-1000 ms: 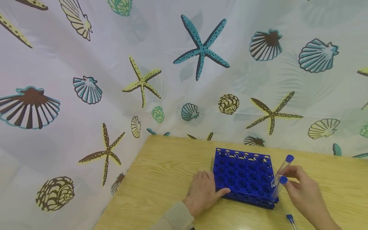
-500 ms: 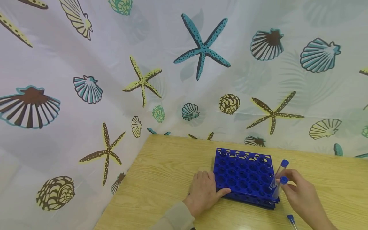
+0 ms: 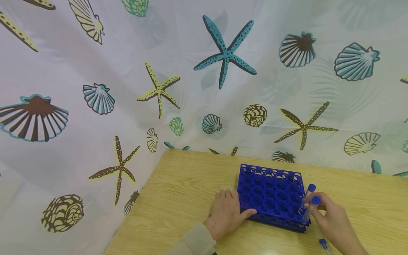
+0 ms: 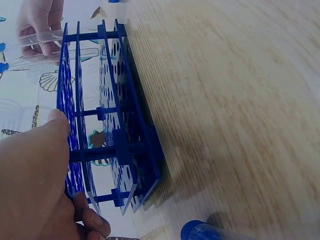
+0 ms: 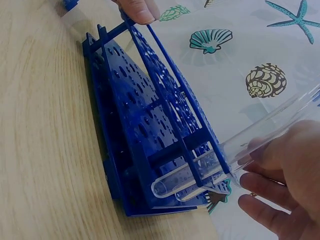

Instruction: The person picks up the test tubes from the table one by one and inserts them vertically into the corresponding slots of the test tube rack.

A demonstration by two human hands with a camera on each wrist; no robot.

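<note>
A blue test tube rack (image 3: 269, 191) with rows of round holes stands on the table. My left hand (image 3: 224, 212) holds its near left corner, thumb over the front edge and fingers along the left side. At the right end, my right hand (image 3: 334, 216) pinches a clear, blue-capped test tube (image 3: 308, 196), which leans slightly in a hole. A second capped test tube (image 3: 315, 200) stands in the front right corner, just before it. In the right wrist view, the rounded bottoms of both tubes (image 5: 167, 186) show below the upper plates. My right fingertips are partly hidden in the head view.
Another blue-capped tube (image 3: 323, 243) lies on the wooden table (image 3: 178, 184) near the right forearm. Close to the left hand, a capped tube (image 4: 200, 231) lies on the table too. A curtain (image 3: 191, 106) printed with shells and starfish hangs behind and to the left.
My right hand has lowered its test tube into the rack; the cap has dropped and moved left, close to the other cap. My left hand has stayed on the rack.
</note>
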